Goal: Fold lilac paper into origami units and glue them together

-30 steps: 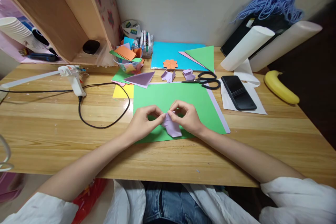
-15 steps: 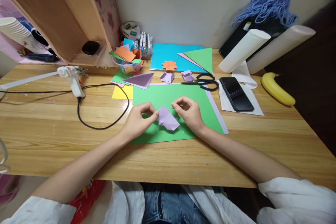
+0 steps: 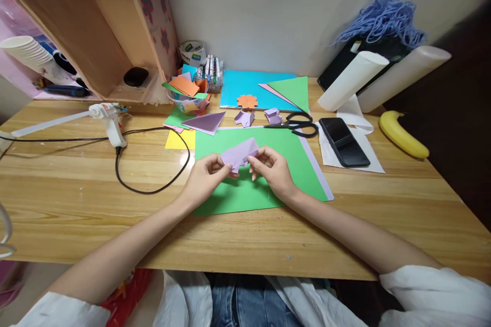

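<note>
A folded piece of purple paper is held up between my two hands. My left hand pinches its lower left corner between thumb and fingers. At its right end, my right hand grips the edge the same way. Beneath both hands lies a green sheet of paper, with a purple sheet showing along its right edge. Beyond it are two small folded purple pieces, a larger folded purple triangle and an orange paper flower.
Black-handled scissors overlap the green sheet's far edge. A phone and a banana lie to the right. On the left, a glue gun trails its black cable. A tub of paper scraps stands behind.
The purple paper has been raised and turned, its long side now facing away. My right hand, previously apart from it, has moved in and taken hold of its right end.
</note>
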Motion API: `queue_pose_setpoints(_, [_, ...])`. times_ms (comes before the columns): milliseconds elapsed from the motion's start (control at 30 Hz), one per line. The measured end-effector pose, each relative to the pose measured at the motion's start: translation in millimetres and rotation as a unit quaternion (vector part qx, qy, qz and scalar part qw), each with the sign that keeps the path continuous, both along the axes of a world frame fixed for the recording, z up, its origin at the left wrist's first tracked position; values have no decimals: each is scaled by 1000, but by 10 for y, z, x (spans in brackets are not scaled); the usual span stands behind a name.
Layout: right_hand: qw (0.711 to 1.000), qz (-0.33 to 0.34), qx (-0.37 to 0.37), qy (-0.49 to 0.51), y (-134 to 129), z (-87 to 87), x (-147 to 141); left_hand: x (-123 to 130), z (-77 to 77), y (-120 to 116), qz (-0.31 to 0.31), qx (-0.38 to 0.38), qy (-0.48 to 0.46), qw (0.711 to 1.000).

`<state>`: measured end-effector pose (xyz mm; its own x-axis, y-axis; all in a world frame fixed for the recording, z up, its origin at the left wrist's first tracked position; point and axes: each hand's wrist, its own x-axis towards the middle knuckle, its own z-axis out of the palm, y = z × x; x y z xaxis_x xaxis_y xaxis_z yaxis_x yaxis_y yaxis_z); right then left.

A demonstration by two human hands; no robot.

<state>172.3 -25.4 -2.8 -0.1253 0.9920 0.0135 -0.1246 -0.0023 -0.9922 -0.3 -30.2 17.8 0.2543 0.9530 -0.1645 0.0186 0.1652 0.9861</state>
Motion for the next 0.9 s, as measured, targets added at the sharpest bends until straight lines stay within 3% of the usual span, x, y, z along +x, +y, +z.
queue_pose_setpoints(200, [1000,-22,16,13,2,-10,6,7,-29,-38,-104,-17,28,994])
queue_pose_setpoints(467, [984,-50,135,-100,-48,-8,27,0,-38,-13,-106,-46,-10,993])
queue_pose_setpoints(567, [952,-47,232,-196,-52,-12,63,-11,-52,-1,-97,-49,-3,994])
queue_pose_setpoints(700, [887,-14,345,-305,-36,-3,121,-17,-39,6,-95,-66,-17,993])
queue_pose_setpoints(800, [853,2,385,-352,-28,4,149,-20,-12,9,-94,-76,-33,992])
queue_pose_setpoints(900, [838,10,398,-375,-26,2,157,-25,18,13,-95,-79,-38,992])
